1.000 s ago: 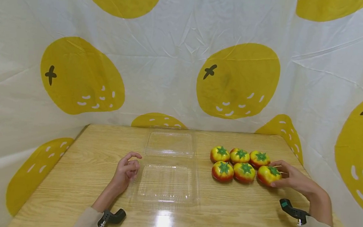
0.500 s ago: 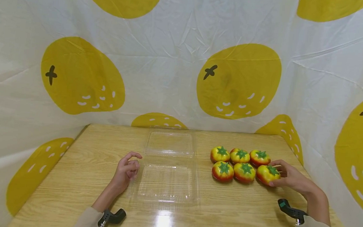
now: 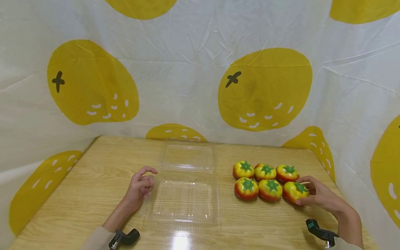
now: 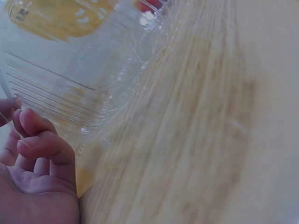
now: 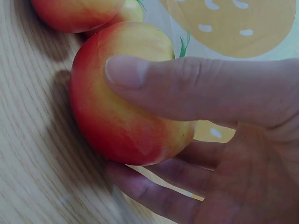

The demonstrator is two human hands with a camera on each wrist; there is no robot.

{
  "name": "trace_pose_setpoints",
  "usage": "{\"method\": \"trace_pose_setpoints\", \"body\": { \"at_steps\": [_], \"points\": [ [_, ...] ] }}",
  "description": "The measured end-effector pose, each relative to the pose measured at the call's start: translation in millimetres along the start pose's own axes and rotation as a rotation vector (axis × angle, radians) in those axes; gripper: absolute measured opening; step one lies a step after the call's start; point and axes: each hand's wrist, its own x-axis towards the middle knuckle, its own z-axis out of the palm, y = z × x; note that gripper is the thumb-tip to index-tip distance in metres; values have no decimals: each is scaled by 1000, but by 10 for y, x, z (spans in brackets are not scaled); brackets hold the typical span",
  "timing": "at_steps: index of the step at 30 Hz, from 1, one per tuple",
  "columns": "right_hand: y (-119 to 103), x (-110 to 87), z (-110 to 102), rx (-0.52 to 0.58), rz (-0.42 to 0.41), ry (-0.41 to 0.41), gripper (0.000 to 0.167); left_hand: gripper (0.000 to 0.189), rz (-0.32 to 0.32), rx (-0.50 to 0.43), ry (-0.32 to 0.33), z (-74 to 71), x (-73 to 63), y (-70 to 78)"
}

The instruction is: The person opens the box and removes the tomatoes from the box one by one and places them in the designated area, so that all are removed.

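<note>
My right hand [image 3: 322,195] holds a red-and-yellow tomato [image 3: 293,192] with a green star-shaped top, at the right end of the front row. In the right wrist view the thumb lies across this tomato [image 5: 135,126], with fingers curled on the far side and beneath. Beside it are the middle front tomato [image 3: 270,191] and the back right tomato [image 3: 287,174]. My left hand [image 3: 139,188] rests loosely curled at the left edge of an opened clear plastic clamshell box [image 3: 183,218]. In the left wrist view its fingertips are right at the box's rim [image 4: 74,107].
The remaining tomatoes [image 3: 245,189] stand in two neat rows on the wooden table [image 3: 248,237]. The box's lid [image 3: 188,157] lies folded back toward the far edge. A white curtain [image 3: 174,92] with yellow fruit prints surrounds the table's back and sides.
The right hand and its tomato have shifted slightly left, closer to the neighbouring tomatoes, then stayed put. My left hand and the box have not visibly moved.
</note>
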Motion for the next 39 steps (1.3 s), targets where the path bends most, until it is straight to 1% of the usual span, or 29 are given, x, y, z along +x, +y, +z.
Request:
{"method": "trace_pose_setpoints", "body": {
  "at_steps": [5,12,25,31,39],
  "points": [
    [7,-4,-1,4,-6,-5,73,35,-3,4,-1,-5,5,-3],
    [19,-14,-13,18,-41,-9,66,34,-7,2,0,-17,-3,-21],
    [14,-21,-32,3,-27,-10,66,33,-13,28,3,-15,1,-17],
    [7,-18,-28,4,-34,-5,66,34,-8,9,-1,-10,6,-16],
    [10,-26,-18,34,-50,-10,65,34,-7,13,4,4,-1,-7]
  ]
}}
